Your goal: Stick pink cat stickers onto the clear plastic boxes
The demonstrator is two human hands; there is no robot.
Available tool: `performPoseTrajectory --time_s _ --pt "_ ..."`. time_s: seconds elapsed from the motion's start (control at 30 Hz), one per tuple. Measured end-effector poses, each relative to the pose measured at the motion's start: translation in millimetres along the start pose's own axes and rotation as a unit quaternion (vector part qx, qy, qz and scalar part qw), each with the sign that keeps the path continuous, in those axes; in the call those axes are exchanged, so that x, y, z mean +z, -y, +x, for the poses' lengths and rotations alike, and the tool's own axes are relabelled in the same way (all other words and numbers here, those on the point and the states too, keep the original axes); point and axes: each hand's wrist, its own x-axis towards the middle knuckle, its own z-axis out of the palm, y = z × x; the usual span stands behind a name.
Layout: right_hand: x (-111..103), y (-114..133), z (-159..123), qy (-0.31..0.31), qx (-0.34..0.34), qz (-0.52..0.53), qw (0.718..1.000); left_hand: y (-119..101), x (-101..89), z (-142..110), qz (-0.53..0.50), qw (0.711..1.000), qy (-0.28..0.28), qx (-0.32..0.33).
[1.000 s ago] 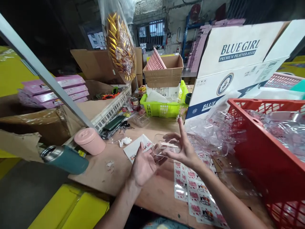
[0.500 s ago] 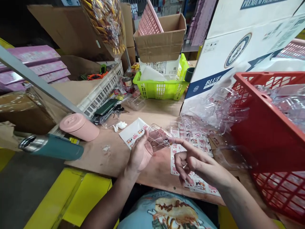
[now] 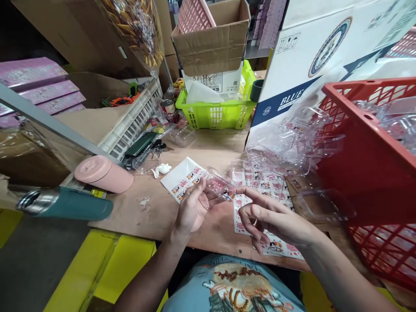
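Note:
My left hand (image 3: 194, 206) grips a clear plastic box (image 3: 218, 180) by its left side, thumb on the near edge and fingers underneath. Pink lettering and a small cartoon sticker (image 3: 228, 196) show on the box. The stretched index finger of my right hand (image 3: 271, 216) touches the box at that sticker, while its other fingers are loosely bent with nothing in them. Below and right of the box lie printed sticker sheets (image 3: 242, 221), partly hidden by my right hand. Another sticker sheet (image 3: 185, 173) lies behind my left hand.
Clear plastic boxes (image 3: 292, 147) are heaped at the right, beside a red basket (image 3: 364, 164). A green basket (image 3: 216, 113) stands at the back. On the left are a pink cup (image 3: 104, 173), a teal bottle (image 3: 71, 203) and a crumpled tissue (image 3: 161, 170).
The view has shifted slightly. The box has tilted so its pink lettering and sticker show more plainly. My right index finger remains against its right end.

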Motion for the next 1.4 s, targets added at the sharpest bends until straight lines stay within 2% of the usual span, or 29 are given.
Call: performPoseTrajectory --time_s 0.2,0.53,0.77,0.87,0.97,1.03,1.07,1.13,1.2,1.27,1.33,1.4 --pt "-4 0 2 -0.010 0.011 -0.004 1.000 -2 2.3 -1 0.010 1.000 0.013 0.001" --pt "-1 2 5 -0.028 0.025 -0.021 0.999 -2 6.8 -3 0.046 0.999 -0.014 0.016" --pt "1 1 6 -0.046 0.035 -0.030 0.998 5 8.1 -4 0.132 0.989 -0.025 0.055" --pt "3 4 6 -0.065 0.045 -0.058 0.995 8 8.7 -4 0.152 0.985 -0.037 0.071" --pt "8 4 6 -0.103 0.056 -0.132 0.984 12 8.9 -4 0.171 0.977 -0.070 0.108" --pt "12 -2 6 -0.180 0.018 -0.246 0.952 14 8.5 -3 0.162 0.972 -0.107 0.134" --pt "15 -8 7 -0.225 -0.020 -0.321 0.920 15 8.2 -2 0.153 0.970 -0.121 0.145" --pt "21 -22 10 -0.278 -0.107 -0.469 0.832 17 8.4 0 0.128 0.971 -0.131 0.153" --pt "26 -35 14 -0.268 -0.152 -0.586 0.749 17 11.0 0 0.097 0.977 -0.128 0.142" --pt "28 -42 17 -0.260 -0.164 -0.656 0.690 15 16.6 -2 0.058 0.984 -0.119 0.117" --pt "26 -40 18 -0.293 -0.184 -0.667 0.659 12 22.5 -6 0.026 0.990 -0.104 0.086" --pt "21 -27 16 -0.309 -0.228 -0.631 0.675 8 23.4 -11 0.024 0.997 -0.065 0.046"
